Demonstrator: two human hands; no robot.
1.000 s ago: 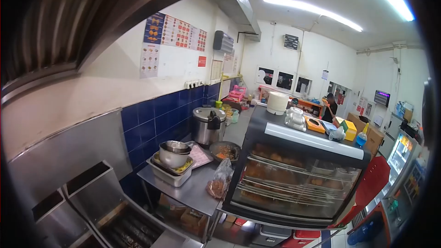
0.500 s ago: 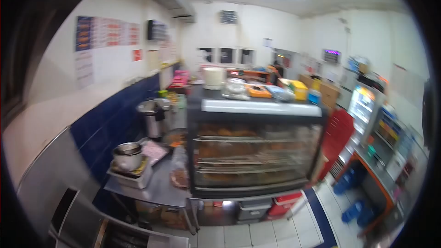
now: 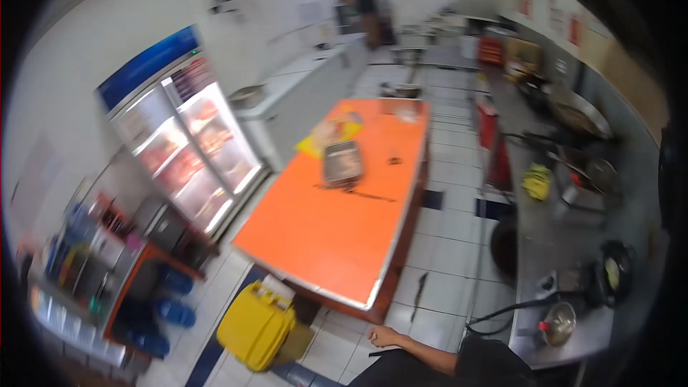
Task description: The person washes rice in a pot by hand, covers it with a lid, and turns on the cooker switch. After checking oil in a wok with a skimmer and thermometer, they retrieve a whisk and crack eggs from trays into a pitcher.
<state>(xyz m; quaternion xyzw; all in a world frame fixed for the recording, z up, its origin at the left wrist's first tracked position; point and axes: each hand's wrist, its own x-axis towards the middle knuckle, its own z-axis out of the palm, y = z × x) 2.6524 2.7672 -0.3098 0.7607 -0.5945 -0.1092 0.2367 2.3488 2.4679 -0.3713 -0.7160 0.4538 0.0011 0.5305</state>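
My right hand (image 3: 385,337) shows at the bottom of the view, in front of dark clothing, with the bare forearm reaching in from a dark sleeve. Its fingers look curled, and no object shows in them. It is apart from the near corner of the orange table (image 3: 315,222). A yellow bin (image 3: 256,326) stands on the floor to its left. On the tabletop, a metal tray (image 3: 342,163) with pale contents lies beside a yellow sheet (image 3: 349,131). My left hand is out of view.
A steel counter (image 3: 534,244) runs along the right, with a wok (image 3: 577,116), a yellow cloth (image 3: 536,182) and a metal bowl (image 3: 558,324). At left stand a lit glass-door fridge (image 3: 208,129) and a shelf unit with blue containers (image 3: 174,310). White tiled floor lies between.
My view has swung from the glass food display cabinet to the orange table and steel counter. My right hand and forearm have come into view.
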